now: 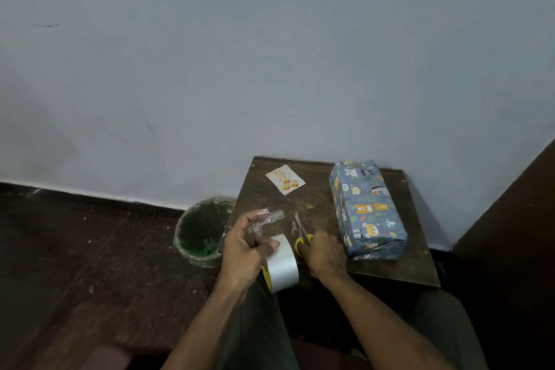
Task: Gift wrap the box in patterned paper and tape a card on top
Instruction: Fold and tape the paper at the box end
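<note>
The box in blue animal-print paper [368,209] lies wrapped on the dark wooden surface [318,204], so I judge I am cutting tape for the small white card [285,179]: my left hand [244,249] grips the clear tape roll [282,264] and pinches its pulled strip [271,217], my right hand [324,252] closes around the yellow-handled scissors [301,237], which next must snip it.

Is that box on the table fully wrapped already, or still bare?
Wrapped: the box shows animal-patterned paper on every visible side, near end folded shut. The card lies apart.

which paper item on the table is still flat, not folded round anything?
The card, lying flat at the table's far left. The patterned paper is already wrapped round the box on the right.
</note>
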